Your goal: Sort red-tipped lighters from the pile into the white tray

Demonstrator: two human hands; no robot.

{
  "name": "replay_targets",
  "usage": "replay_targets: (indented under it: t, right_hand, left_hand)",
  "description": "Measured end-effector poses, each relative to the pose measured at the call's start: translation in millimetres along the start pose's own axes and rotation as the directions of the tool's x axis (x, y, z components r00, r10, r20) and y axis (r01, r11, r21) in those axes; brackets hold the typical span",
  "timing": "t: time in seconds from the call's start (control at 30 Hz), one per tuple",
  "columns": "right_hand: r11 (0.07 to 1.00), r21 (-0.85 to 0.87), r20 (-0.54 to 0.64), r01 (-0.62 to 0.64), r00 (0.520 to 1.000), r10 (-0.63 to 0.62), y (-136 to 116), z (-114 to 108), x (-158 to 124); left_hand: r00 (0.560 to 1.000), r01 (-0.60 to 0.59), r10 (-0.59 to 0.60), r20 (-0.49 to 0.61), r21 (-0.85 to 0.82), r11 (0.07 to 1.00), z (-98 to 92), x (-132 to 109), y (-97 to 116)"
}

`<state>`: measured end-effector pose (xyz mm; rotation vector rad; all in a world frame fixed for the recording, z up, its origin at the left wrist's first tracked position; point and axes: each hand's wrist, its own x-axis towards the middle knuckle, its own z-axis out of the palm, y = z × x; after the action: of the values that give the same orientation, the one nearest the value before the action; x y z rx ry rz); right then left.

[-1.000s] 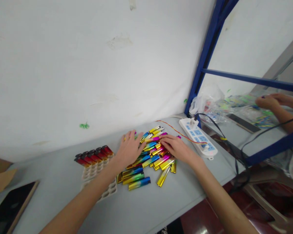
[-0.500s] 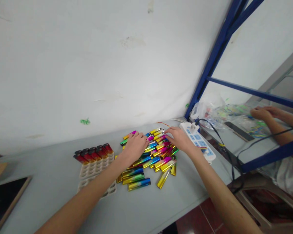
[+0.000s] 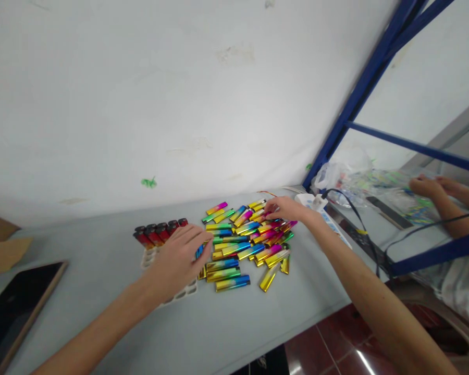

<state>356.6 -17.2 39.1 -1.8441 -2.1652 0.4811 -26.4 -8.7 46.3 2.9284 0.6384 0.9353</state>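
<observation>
Many shiny, lighter-shaped tubes (image 3: 233, 283) in gold, blue, green and magenta lie in a loose heap on the grey table (image 3: 234, 328). My left hand (image 3: 185, 252) is closed over the white tray, with a blue-ended tube (image 3: 199, 251) partly showing between thumb and fingers. Dark red tubes with black tops (image 3: 156, 233) stand in the back rows of the white tray (image 3: 187, 292); my hand and forearm hide much of it. At the heap's back right, my right hand (image 3: 284, 208) has its fingers bent and pinched on a magenta tube, mostly hidden by them.
A black-screened tablet or phone (image 3: 19, 307) and brown cardboard (image 3: 3, 255) lie at left. On the right are a white power strip (image 3: 336, 226), black cables (image 3: 352, 216) and a blue metal frame (image 3: 346, 112). Beyond it, another person's hands (image 3: 430, 186) are above plastic bags.
My left hand has moved from the heap left to the tray, carrying a tube. My right hand has shifted slightly and its fingers have closed at the heap. The view has turned a little left.
</observation>
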Motion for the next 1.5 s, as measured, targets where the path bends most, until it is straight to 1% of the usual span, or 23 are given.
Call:
replay_targets:
  t: [0.13, 0.27, 0.33, 0.43, 0.53, 0.6, 0.7, 0.8, 0.83, 0.9, 1.03, 1.13, 1.2, 1.4, 1.5]
  right_hand:
    - [0.995, 0.098, -0.084, -0.025, 0.996, 0.033, -6, 6, -12]
    - [0.98, 0.194, -0.246, -0.048, 0.964, 0.096, -13, 8, -44]
    - [0.979, 0.196, -0.283, -0.053, 0.953, 0.108, -17, 7, -58]
    - [0.989, 0.113, -0.256, -0.092, 0.959, 0.119, -23, 5, -64]
    - [0.989, 0.034, -0.202, -0.143, 0.968, 0.147, -28, -1, -57]
    - [0.99, 0.009, -0.18, -0.142, 0.974, 0.141, -33, -5, -55]
    - [0.998, 0.046, -0.145, -0.048, 0.988, 0.055, -44, -10, -66]
    - [0.995, 0.085, -0.03, 0.056, 0.998, -0.054, -53, -8, -81]
    - [0.994, 0.082, 0.006, 0.07, 0.997, -0.071, -54, -6, -84]
    - [0.995, 0.057, 0.04, 0.077, 0.996, -0.079, -53, -1, -86]
    - [0.996, 0.031, 0.029, 0.089, 0.995, -0.09, -46, 4, -84]
    - [0.997, 0.002, 0.012, 0.072, 0.997, -0.072, -44, 4, -85]
    - [0.997, -0.027, 0.019, 0.069, 0.997, -0.068, -45, 5, -87]
    - [0.982, -0.144, 0.033, 0.125, 0.992, -0.121, -51, 11, -86]
    - [0.98, -0.152, 0.045, 0.128, 0.991, -0.123, -52, 12, -84]
  left_hand:
    - [0.993, -0.022, 0.02, -0.112, -0.024, 0.999, -8.9, -22, -10]
    - [0.983, -0.027, 0.022, -0.18, -0.029, 0.999, -17.1, -35, -15]
    - [0.979, -0.033, 0.024, -0.201, -0.04, 0.999, -20.0, -39, -16]
    - [0.975, -0.029, 0.012, -0.222, -0.073, 0.997, -20.0, -44, -16]
    - [0.975, -0.015, -0.003, -0.224, -0.078, 0.997, -16.9, -47, -16]
    - [0.972, -0.006, -0.012, -0.233, -0.077, 0.997, -15.2, -48, -15]
    - [0.969, 0.006, -0.029, -0.244, -0.094, 0.996, -14.6, -48, -14]
    - [0.969, -0.002, -0.021, -0.247, -0.091, 0.996, -14.6, -48, -13]
    - [0.968, -0.005, -0.017, -0.25, -0.085, 0.996, -14.5, -47, -13]
    - [0.965, -0.005, -0.014, -0.264, -0.071, 0.997, -14.1, -47, -12]
    - [0.959, -0.011, -0.005, -0.282, -0.055, 0.998, -13.8, -47, -11]
    - [0.957, -0.013, 0.0, -0.291, -0.045, 0.999, -13.6, -47, -11]
    - [0.956, -0.008, -0.004, -0.293, -0.041, 0.999, -13.2, -48, -12]
    - [0.966, 0.006, -0.015, -0.259, -0.036, 0.999, -11.0, -49, -14]
    - [0.966, -0.003, -0.006, -0.259, -0.034, 0.999, -11.1, -49, -15]
